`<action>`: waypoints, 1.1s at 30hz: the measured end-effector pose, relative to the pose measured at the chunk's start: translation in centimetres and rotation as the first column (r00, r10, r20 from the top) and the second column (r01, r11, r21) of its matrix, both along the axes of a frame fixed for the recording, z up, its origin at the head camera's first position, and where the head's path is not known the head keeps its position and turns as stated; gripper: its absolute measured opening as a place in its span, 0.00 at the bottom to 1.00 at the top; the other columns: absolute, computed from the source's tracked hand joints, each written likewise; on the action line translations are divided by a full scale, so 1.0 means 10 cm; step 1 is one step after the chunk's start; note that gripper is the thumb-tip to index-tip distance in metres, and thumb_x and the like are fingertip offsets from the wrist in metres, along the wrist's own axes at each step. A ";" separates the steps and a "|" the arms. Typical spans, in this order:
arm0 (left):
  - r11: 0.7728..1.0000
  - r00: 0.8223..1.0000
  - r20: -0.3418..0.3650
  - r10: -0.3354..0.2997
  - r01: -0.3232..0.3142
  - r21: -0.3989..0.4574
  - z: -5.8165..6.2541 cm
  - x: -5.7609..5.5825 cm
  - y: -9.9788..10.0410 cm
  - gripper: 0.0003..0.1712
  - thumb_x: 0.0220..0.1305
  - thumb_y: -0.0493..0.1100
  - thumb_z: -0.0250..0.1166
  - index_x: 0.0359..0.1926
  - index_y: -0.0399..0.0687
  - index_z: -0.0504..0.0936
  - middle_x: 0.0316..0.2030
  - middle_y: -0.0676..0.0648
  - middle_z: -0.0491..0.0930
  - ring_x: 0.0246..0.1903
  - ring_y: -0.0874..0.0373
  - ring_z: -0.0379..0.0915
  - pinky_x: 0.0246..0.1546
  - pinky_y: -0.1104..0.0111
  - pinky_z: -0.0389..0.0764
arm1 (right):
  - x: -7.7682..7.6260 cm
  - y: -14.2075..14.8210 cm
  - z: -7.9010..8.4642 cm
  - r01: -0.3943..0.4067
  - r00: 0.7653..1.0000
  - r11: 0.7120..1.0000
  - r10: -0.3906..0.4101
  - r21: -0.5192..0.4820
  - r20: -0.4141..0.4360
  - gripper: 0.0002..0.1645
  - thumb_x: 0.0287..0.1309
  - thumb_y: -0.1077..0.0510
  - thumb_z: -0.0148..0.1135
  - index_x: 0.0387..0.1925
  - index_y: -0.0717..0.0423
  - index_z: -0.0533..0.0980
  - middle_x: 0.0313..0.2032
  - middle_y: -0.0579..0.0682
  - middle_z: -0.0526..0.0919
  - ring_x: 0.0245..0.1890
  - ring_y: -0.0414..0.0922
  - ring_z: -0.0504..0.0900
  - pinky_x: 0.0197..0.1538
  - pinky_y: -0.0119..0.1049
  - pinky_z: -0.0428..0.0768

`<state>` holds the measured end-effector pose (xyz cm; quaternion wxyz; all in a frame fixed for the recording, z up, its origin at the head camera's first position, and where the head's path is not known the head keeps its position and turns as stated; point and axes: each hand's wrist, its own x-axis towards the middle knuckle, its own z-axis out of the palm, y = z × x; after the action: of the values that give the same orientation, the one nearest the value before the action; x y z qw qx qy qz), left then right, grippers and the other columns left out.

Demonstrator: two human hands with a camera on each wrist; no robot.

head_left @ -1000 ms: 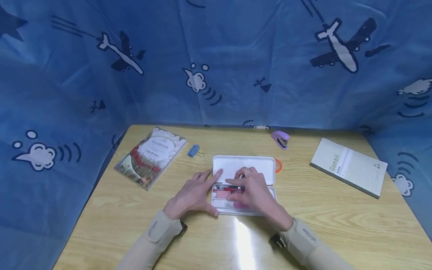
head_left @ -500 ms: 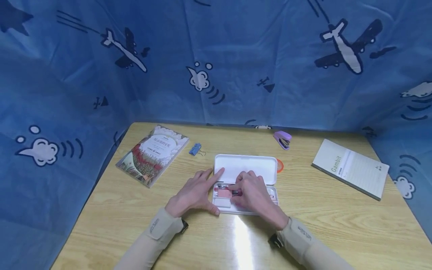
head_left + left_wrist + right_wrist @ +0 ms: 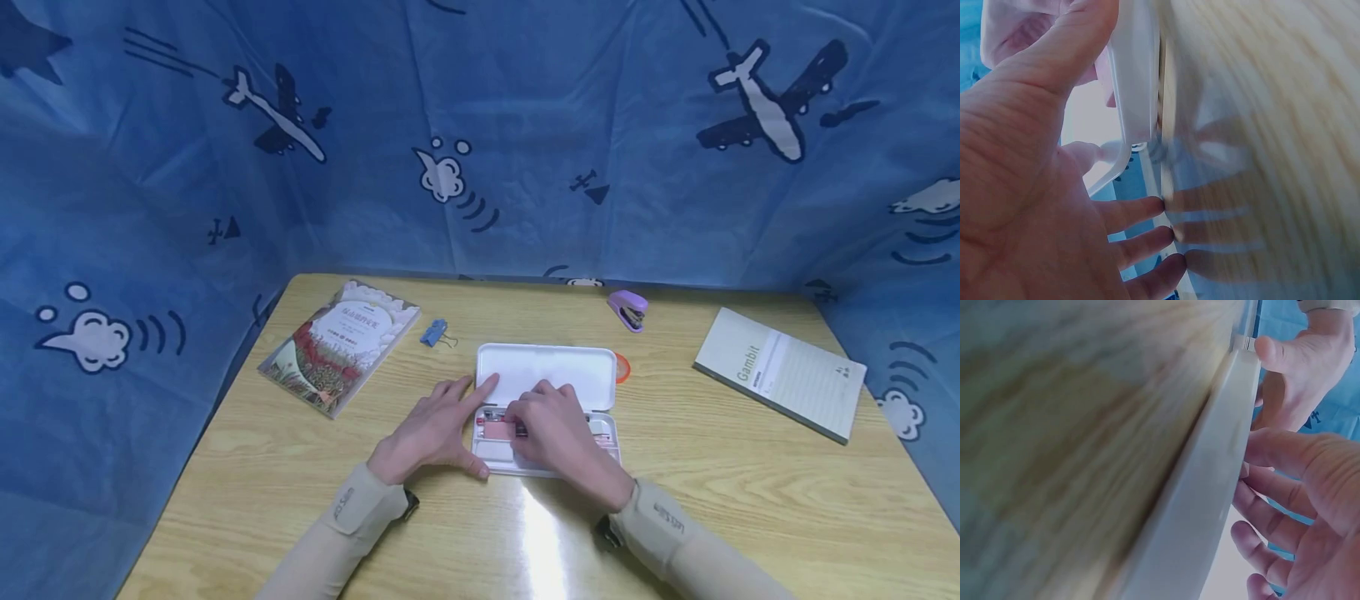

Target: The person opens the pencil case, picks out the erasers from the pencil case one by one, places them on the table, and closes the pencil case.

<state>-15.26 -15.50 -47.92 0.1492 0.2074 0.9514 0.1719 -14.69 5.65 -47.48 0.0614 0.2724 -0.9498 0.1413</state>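
Note:
A white pencil case point(image 3: 547, 367) lies on the table, its lid raised away from me. My left hand point(image 3: 427, 433) rests against its left end with fingers spread, thumb by the front corner and index finger at the lid. Over the middle of the tray, my right hand point(image 3: 555, 425) curls its fingers and seems to pinch a dark pen point(image 3: 521, 429), mostly hidden by the fingers. Left of them in the tray are a red pen point(image 3: 482, 421), a pink flat piece point(image 3: 497, 431) and a white block point(image 3: 493, 451). In the right wrist view, the case wall point(image 3: 1204, 481) partly hides the fingertips.
A picture-covered book point(image 3: 341, 346) lies at the left, beside a blue binder clip point(image 3: 433, 332). Farther back stands a purple stapler point(image 3: 628, 310). An orange ring point(image 3: 622, 367) shows behind the lid. A notebook point(image 3: 780, 375) lies at the right.
My right hand has lowered into the tray, its fingers curling closer together, and the dark pen has shifted slightly toward me. The left hand has stayed against the case.

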 end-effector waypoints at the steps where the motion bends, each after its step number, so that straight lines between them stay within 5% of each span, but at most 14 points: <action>1: 1.000 1.000 -0.002 -0.001 0.001 0.000 0.00 0.00 0.00 0.82 0.29 0.71 0.82 0.82 0.69 0.41 0.80 0.36 0.50 0.76 0.37 0.51 0.71 0.40 0.65 | 0.01 0.00 0.00 -0.004 1.000 1.000 0.004 0.006 -0.007 0.13 0.39 0.56 0.80 0.32 0.43 0.88 0.29 0.40 0.88 0.36 0.45 0.78 0.39 0.41 0.71; 10: 1.000 1.000 -0.006 -0.007 0.007 -0.005 0.00 -0.01 -0.01 0.82 0.30 0.72 0.82 0.82 0.69 0.41 0.79 0.35 0.50 0.76 0.36 0.51 0.71 0.40 0.65 | -0.01 0.00 0.01 -0.011 1.000 1.000 0.011 -0.014 0.009 0.08 0.44 0.55 0.80 0.28 0.41 0.87 0.25 0.37 0.88 0.28 0.40 0.75 0.39 0.39 0.68; 18: 1.000 1.000 -0.008 -0.008 0.008 -0.008 0.00 0.00 -0.01 0.82 0.30 0.71 0.82 0.82 0.69 0.41 0.80 0.36 0.50 0.76 0.36 0.51 0.71 0.40 0.65 | -0.06 0.13 0.09 0.009 0.996 0.990 0.004 -0.140 0.087 0.06 0.50 0.45 0.78 0.25 0.38 0.87 0.23 0.33 0.87 0.24 0.32 0.75 0.37 0.38 0.68; 25: 1.000 1.000 0.008 -0.006 0.006 0.000 -0.01 -0.01 0.02 0.82 0.30 0.71 0.83 0.82 0.70 0.40 0.80 0.37 0.49 0.77 0.36 0.49 0.73 0.40 0.62 | -0.11 0.56 0.22 0.120 0.978 0.970 -0.079 -0.212 0.195 0.06 0.49 0.58 0.78 0.25 0.43 0.88 0.23 0.38 0.87 0.24 0.35 0.75 0.33 0.34 0.73; 33: 1.000 1.000 0.025 0.012 -0.012 -0.012 -0.03 -0.01 0.02 0.82 0.31 0.71 0.83 0.81 0.72 0.39 0.80 0.38 0.49 0.77 0.37 0.48 0.74 0.41 0.61 | -0.12 1.20 0.28 0.244 0.950 0.944 -0.187 -0.221 0.251 0.05 0.51 0.59 0.77 0.26 0.45 0.87 0.27 0.42 0.87 0.30 0.41 0.78 0.34 0.35 0.74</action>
<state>-15.35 -15.26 -48.23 0.1612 0.1986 0.9517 0.1697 -15.89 17.66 -44.73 0.0015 0.1384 -0.9494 0.2818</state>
